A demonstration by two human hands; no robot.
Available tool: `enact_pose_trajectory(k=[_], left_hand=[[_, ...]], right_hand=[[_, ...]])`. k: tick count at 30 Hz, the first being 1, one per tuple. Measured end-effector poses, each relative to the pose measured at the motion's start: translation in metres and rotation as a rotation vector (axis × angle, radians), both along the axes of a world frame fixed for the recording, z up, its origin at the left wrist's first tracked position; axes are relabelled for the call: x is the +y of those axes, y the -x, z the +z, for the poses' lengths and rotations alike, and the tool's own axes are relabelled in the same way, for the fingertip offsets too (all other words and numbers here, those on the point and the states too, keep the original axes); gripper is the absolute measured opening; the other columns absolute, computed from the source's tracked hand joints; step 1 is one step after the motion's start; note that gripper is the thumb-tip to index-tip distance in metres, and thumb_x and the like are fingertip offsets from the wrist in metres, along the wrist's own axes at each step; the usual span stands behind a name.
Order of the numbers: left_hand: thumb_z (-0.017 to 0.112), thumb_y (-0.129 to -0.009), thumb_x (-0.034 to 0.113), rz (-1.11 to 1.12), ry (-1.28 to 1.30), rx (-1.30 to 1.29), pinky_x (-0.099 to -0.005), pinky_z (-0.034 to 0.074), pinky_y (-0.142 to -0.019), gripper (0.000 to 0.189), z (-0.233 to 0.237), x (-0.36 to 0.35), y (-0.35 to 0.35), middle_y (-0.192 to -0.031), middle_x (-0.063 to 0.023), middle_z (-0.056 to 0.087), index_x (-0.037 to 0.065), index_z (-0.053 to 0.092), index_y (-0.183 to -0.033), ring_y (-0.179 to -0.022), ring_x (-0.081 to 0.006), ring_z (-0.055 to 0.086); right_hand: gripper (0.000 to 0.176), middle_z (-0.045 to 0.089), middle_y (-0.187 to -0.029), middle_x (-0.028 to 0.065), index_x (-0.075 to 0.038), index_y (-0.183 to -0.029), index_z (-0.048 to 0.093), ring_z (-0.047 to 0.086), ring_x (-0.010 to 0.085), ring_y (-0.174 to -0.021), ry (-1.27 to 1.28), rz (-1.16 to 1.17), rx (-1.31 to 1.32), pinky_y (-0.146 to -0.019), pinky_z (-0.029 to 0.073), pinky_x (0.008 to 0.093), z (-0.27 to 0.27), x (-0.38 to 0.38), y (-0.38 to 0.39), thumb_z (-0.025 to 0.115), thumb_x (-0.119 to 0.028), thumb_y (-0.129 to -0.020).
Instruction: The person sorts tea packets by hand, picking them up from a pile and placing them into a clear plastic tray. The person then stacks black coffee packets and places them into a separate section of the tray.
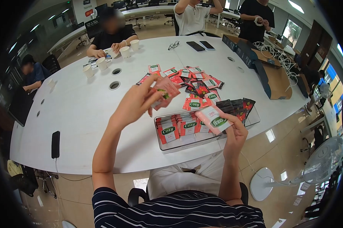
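Observation:
My left hand point(135, 99) pinches a pink-red tea sachet point(169, 90) above the table, just left of the loose pile. In my right hand point(236, 136) is another Cozy tea sachet point(212, 118), its lettering upside down, held over a clear plastic box point(183, 146). Rows of red Cozy sachets point(168, 133) stand upright in the left part of that box, and dark sachets point(240, 106) fill its right part, partly hidden by my right hand. Beyond the box lies a loose pile of red and dark sachets point(200, 87).
A black phone point(55, 144) with a cable lies at the left. Paper cups point(125, 52), glasses point(173, 45) and two phones point(195, 46) are farther back. Opened cardboard boxes point(272, 76) with white cables stand right. Other people are around the table; a fan point(323, 159) stands right.

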State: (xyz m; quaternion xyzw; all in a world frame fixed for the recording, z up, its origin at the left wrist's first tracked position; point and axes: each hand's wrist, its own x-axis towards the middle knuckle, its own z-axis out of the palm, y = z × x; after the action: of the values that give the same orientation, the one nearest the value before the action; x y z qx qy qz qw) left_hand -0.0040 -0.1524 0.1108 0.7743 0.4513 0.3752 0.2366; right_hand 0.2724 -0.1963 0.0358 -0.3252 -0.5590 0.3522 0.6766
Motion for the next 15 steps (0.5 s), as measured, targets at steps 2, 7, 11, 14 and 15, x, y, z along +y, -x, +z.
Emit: enact_pose_trajectory(k=[2, 7, 11, 14, 15], left_hand=[[0.053, -0.094, 0.013, 0.043, 0.015, -0.024, -0.0276, 0.044, -0.046, 0.025, 0.001, 0.001, 0.003, -0.071, -0.0112, 0.065, 0.004, 0.047, -0.117, -0.050, -0.0171, 0.061], [0.057, -0.091, 0.010, 0.096, -0.052, -0.050, -0.0280, 0.051, -0.056, 0.023, 0.003, 0.005, 0.013, -0.079, -0.0114, 0.068, 0.003, 0.054, -0.113, -0.057, -0.0194, 0.066], [0.062, -0.086, 0.003, 0.019, -0.184, -0.087, -0.0274, 0.053, -0.072, 0.021, -0.007, 0.018, 0.021, -0.091, -0.0096, 0.070, 0.004, 0.066, -0.106, -0.077, -0.0172, 0.068], [0.062, -0.083, -0.001, 0.013, -0.208, -0.154, -0.0277, 0.052, -0.076, 0.023, -0.012, 0.025, 0.022, -0.098, -0.0087, 0.070, 0.005, 0.070, -0.104, -0.086, -0.0151, 0.066], [0.061, -0.082, -0.002, 0.001, -0.177, -0.199, -0.0282, 0.052, -0.076, 0.024, -0.013, 0.026, 0.021, -0.100, -0.0089, 0.069, 0.004, 0.070, -0.104, -0.087, -0.0149, 0.066]], right_hand=[[0.026, 0.066, -0.093, 0.0105, 0.007, -0.107, 0.062, 0.058, 0.0084, -0.083, -0.015, 0.037, 0.030, -0.073, 0.043, 0.0187, -0.001, -0.001, -0.002, 0.045, 0.002, -0.088], [0.022, 0.064, -0.099, 0.0122, 0.006, -0.102, 0.062, 0.060, 0.0111, -0.090, 0.067, -0.038, -0.188, -0.078, 0.046, 0.0228, -0.003, -0.004, -0.007, 0.047, 0.003, -0.086], [0.018, 0.065, -0.094, 0.0087, 0.004, -0.103, 0.058, 0.060, 0.0077, -0.087, 0.056, -0.084, -0.073, -0.067, 0.046, 0.0183, -0.010, 0.001, 0.010, 0.059, 0.007, -0.085], [0.027, 0.065, -0.091, 0.0092, 0.002, -0.106, 0.053, 0.060, 0.0068, -0.086, 0.067, -0.126, 0.059, -0.065, 0.046, 0.0169, -0.004, 0.000, 0.018, 0.064, 0.007, -0.083], [0.029, 0.065, -0.090, 0.0094, 0.002, -0.108, 0.052, 0.060, 0.0066, -0.086, 0.069, -0.130, 0.061, -0.065, 0.046, 0.0164, -0.003, 0.000, 0.019, 0.065, 0.006, -0.083]])
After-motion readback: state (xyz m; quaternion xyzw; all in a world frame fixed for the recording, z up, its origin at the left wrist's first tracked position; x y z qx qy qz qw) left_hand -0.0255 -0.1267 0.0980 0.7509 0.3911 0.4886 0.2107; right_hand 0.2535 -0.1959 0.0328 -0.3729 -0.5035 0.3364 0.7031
